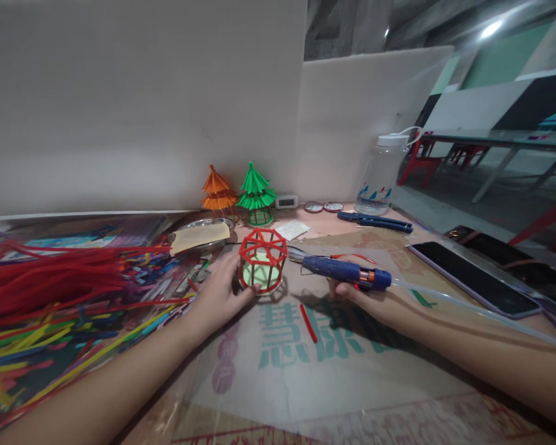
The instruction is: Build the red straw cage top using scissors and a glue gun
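Note:
In the head view my left hand [227, 287] grips the lower left side of a small red pipe-cleaner frame [263, 246]. The frame stands upright, with a spoked top ring, thin dark posts and a pale green base. My right hand [352, 290] is wrapped round a dark blue hot glue gun [338, 270], whose nozzle points left at the frame's right side. From the gun's rear a clear glue stick [463, 309] runs off to the right. A short red pipe-cleaner piece [308, 323] lies on the sheet between my hands.
Loose pipe cleaners [50, 284] heap up at left. Behind stand an orange pagoda [219, 188] and a green pagoda [256, 196], beside a small digital meter [286, 201]. A clear bottle [377, 176], blue stapler-like tool [375, 221] and phone [472, 278] sit at right.

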The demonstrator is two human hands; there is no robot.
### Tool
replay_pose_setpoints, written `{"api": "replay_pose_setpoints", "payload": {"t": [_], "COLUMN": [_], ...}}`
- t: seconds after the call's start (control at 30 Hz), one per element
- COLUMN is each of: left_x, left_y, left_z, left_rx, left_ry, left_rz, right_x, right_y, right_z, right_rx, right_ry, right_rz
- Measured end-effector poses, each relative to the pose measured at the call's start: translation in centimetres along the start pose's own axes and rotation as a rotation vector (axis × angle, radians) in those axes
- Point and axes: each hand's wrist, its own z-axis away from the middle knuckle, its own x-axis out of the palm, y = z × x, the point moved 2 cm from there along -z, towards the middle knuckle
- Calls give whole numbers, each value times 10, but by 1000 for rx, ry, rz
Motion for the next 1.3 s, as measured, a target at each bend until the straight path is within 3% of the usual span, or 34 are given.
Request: {"api": "replay_pose_setpoints", "payload": {"t": [0.43,0.9,1.17,1.3], "left_x": [0,-1,0,0], "left_y": [0,2,1,1], "left_z": [2,1,2,1], "left_rx": [42,60,55,43], "left_ry": [11,11,11,2], "left_rz": [17,26,11,14], "right_x": [0,-1,0,-1], "right_y": [-7,-4,-1,-4], "right_z": [2,4,4,4], "right_rx": [-18,26,-35,-28], "right_ry": [29,75,189,185], "right_rz": [-38,74,171,199]}}
